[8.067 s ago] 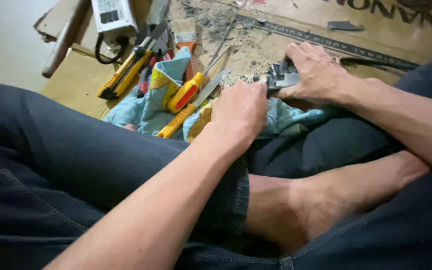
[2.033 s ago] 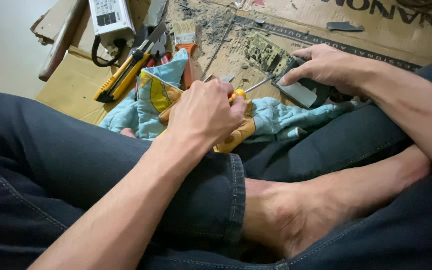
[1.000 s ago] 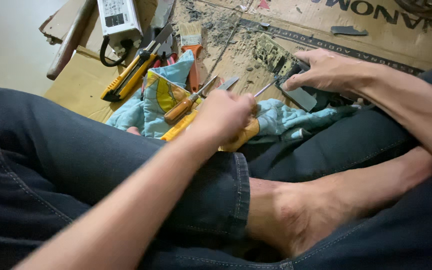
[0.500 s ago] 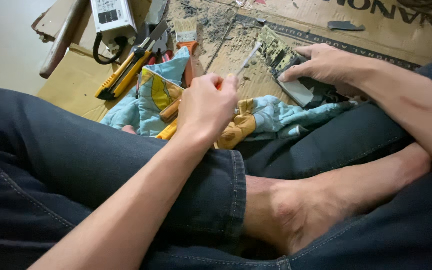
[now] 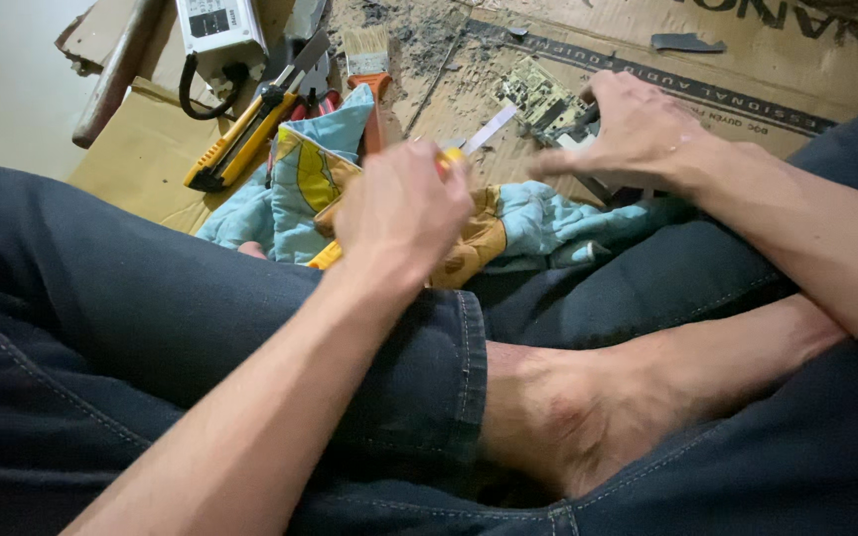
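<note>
A green circuit board (image 5: 538, 97) is pinned on the cardboard sheet (image 5: 767, 60) by the right hand (image 5: 638, 134), whose fingers are spread over its near end. Just left of the board, a yellow-handled tool (image 5: 454, 157) with a flat metal blade is gripped by the closed left hand (image 5: 404, 208), tip toward the board. Dust and scraps lie beyond the board, so the scraping appears partly done. Farther left lies a yellow utility knife (image 5: 240, 144).
</note>
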